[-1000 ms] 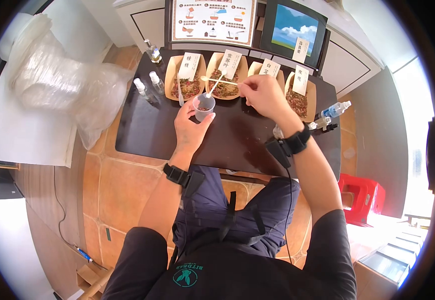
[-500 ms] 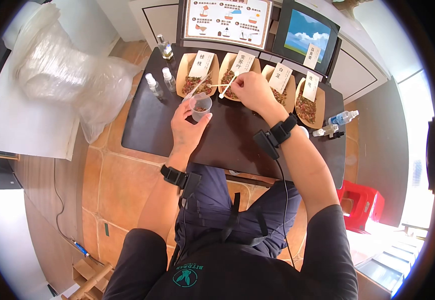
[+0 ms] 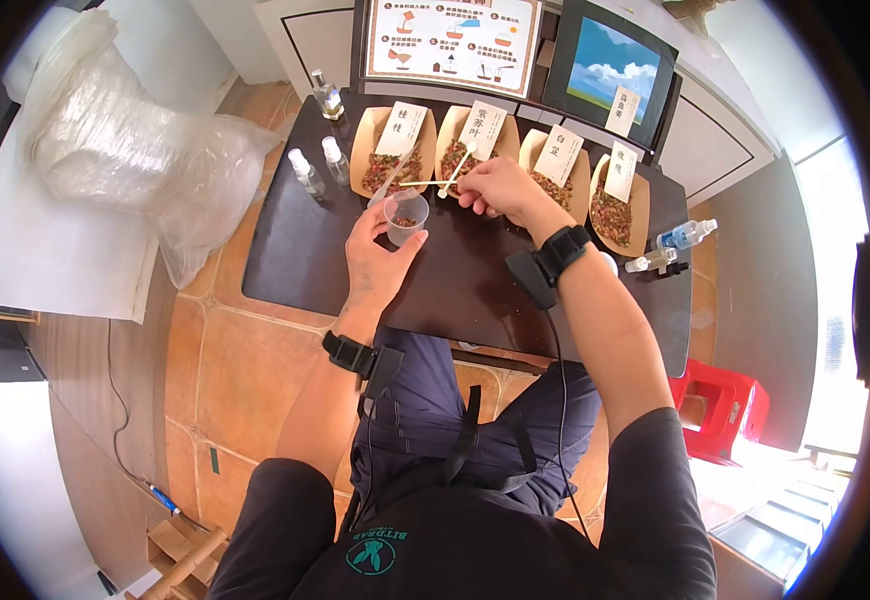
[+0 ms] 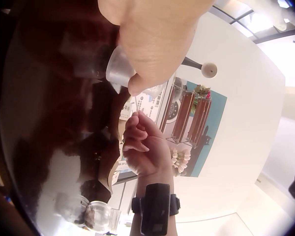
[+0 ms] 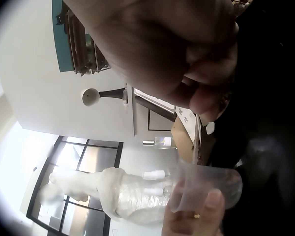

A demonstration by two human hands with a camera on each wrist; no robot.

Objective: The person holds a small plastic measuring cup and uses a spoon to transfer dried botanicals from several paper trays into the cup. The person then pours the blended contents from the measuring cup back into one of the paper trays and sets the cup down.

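Observation:
My left hand (image 3: 377, 258) grips a small clear plastic cup (image 3: 407, 213) near the table's front middle. Some dried reddish-brown bits lie at the bottom of the cup. With curled fingers, my right hand (image 3: 500, 190) pinches a thin pale-yellow spoon (image 3: 423, 183) just in front of the second paper tray (image 3: 442, 130). The spoon's far end points left, close above the cup's rim. A white spoon (image 3: 460, 165) slants across that tray's front edge. Another pale spoon (image 3: 396, 172) rests in the leftmost tray (image 3: 364, 145). In the right wrist view the cup (image 5: 211, 187) is tilted.
Two more trays of dried herbs, a third tray (image 3: 583, 192) and a fourth tray (image 3: 639, 225), stand to the right with labels. Spray bottles (image 3: 305, 172) are at the left, and other bottles (image 3: 685, 236) lie at the right edge. A printed instruction board (image 3: 452, 45) stands behind.
My right hand has moved left over the second tray, then slightly toward me, bringing the yellow spoon's end near the cup. My left hand keeps its hold on the cup. The head view shifted slightly.

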